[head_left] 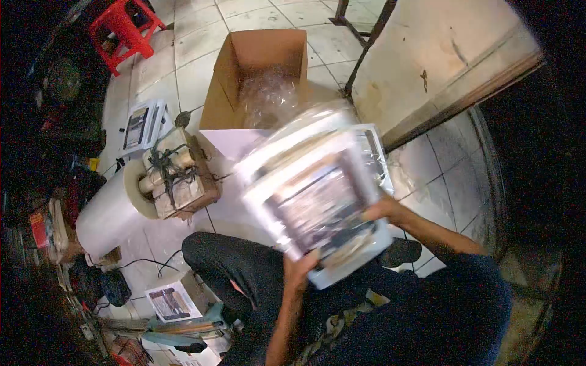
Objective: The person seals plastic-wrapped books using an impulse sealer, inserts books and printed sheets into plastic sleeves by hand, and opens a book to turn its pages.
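White roll (107, 216): lying left of the cardboard box (215, 110) and nearer the person. Its round side could let it roll if knocked.

Red stool (126, 38): beyond and left of the box.

Printed packs (135, 129): loosely stacked, left of the box; a brush from a sleeve or foot could fan them out.

Small printed card (174, 303): far to the near left of the box, by the person's leg; liable to creasing underfoot.

Corded parcel (192, 196): left of the box, beside the roll; its loose black cord could snag passing plastic.

Cardboard box, landmark: upright, open-topped, crumpled clear film inside. The film could catch a corner.

Left hand (300, 268): closed on the bundle's lower left edge, thumb on the face, other fingers largely hidden.

Wrapped bundle (320, 198): held tilted on the near side of the box, glossy film over a printed face; blurred, layer count uncertain. Slick film and uneven layers could let pieces slide apart; support at the low edge only could let the top sag.

Right hand (387, 210): gripping the bundle's right edge, thumb uppermost, remaining fingers partly hidden. A slackened pinch here could swing the bundle down.

Pale board (421, 67): right of the box; its hard edge could dent a corner.
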Action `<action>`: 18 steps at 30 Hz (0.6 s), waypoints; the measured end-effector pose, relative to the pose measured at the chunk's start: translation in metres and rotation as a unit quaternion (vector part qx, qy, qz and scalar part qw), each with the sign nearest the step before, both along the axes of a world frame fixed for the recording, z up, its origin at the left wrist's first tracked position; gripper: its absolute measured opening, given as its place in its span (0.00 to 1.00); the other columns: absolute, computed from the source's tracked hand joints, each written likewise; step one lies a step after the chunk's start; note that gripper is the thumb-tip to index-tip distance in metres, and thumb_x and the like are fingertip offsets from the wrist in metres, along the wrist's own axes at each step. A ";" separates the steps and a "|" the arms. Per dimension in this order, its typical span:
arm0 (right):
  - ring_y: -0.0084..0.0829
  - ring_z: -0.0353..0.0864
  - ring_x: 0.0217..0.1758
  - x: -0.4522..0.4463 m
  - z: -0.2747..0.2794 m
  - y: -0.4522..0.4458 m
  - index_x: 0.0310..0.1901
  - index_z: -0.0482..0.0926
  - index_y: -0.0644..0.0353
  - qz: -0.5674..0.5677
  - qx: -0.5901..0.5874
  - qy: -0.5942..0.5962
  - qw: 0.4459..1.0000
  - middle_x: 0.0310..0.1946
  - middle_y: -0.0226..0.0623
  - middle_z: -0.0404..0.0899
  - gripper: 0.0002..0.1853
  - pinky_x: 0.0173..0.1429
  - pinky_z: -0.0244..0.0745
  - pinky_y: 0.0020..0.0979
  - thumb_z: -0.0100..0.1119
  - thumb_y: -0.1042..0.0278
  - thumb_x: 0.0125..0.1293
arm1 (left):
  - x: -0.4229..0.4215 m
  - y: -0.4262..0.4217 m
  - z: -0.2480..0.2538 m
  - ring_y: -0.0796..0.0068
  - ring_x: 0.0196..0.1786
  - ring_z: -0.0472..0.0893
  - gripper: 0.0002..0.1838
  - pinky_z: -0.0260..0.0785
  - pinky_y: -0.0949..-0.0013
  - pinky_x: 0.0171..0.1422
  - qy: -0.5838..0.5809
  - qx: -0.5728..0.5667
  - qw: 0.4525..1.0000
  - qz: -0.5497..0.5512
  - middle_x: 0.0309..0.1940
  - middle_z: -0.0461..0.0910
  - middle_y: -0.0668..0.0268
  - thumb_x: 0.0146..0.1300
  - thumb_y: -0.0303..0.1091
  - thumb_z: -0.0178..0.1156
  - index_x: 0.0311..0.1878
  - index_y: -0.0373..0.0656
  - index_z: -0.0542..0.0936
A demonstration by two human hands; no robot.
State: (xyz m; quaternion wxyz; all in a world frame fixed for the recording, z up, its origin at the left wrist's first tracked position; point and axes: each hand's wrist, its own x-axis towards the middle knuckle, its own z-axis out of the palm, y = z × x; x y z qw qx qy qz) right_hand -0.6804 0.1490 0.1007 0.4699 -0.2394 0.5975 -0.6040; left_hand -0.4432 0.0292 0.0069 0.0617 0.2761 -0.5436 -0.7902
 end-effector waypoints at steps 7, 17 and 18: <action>0.31 0.83 0.46 -0.103 0.066 0.072 0.60 0.71 0.65 -0.124 0.080 -0.135 0.980 0.50 0.40 0.80 0.32 0.51 0.79 0.30 0.67 0.54 0.57 | -0.169 0.005 0.105 0.39 0.76 0.31 0.65 0.29 0.50 0.78 0.101 -0.157 0.979 -0.078 0.72 0.30 0.31 0.58 0.68 0.57 0.71 0.26 0.28; 0.33 0.79 0.56 -0.175 0.078 0.049 0.62 0.70 0.62 0.034 0.324 -0.104 0.940 0.56 0.39 0.78 0.34 0.60 0.75 0.39 0.65 0.50 0.61 | -0.202 0.028 0.085 0.35 0.73 0.18 0.61 0.18 0.25 0.67 -0.018 -0.097 0.987 -0.130 0.70 0.17 0.33 0.59 0.72 0.51 0.74 0.43 0.25; 0.33 0.79 0.56 -0.175 0.075 0.047 0.62 0.70 0.62 0.039 0.325 -0.103 0.939 0.56 0.39 0.78 0.34 0.60 0.75 0.39 0.65 0.50 0.61 | -0.203 0.027 0.085 0.35 0.73 0.18 0.61 0.18 0.25 0.67 -0.019 -0.097 0.987 -0.124 0.70 0.17 0.33 0.59 0.72 0.51 0.74 0.43 0.25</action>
